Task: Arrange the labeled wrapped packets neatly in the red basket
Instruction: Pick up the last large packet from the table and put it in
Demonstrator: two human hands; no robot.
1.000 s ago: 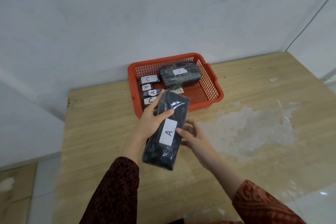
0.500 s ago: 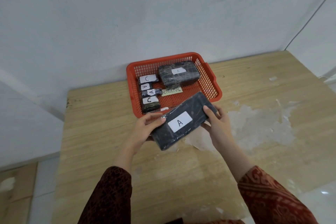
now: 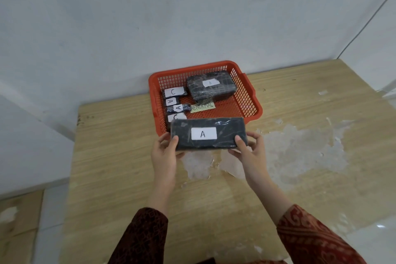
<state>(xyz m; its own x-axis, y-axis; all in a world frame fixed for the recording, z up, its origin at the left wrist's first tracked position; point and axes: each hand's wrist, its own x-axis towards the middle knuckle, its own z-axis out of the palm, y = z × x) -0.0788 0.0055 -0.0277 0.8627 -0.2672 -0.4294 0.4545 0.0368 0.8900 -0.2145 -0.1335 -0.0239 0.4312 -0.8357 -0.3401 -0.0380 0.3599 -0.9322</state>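
I hold a long dark wrapped packet (image 3: 227, 135) with a white label "A" level over the near rim of the red basket (image 3: 255, 105). My left hand (image 3: 165, 152) grips its left end and my right hand (image 3: 250, 152) grips its right end. Inside the basket, a bigger dark packet labeled "A" (image 3: 211, 90) lies at the back right. Several small packets labeled "C" and "A" (image 3: 174, 103) stand in a column along the left wall; the nearest one is partly hidden behind the held packet.
A yellow note reading "ABNORMAL" (image 3: 202, 107) lies on the basket floor. The basket sits at the back of a wooden table (image 3: 310, 178) against a white wall. Pale worn patches mark the tabletop to the right. Floor shows at left.
The packet turned from upright in my left hand to level, held at both ends. It moved forward to the basket's near rim.
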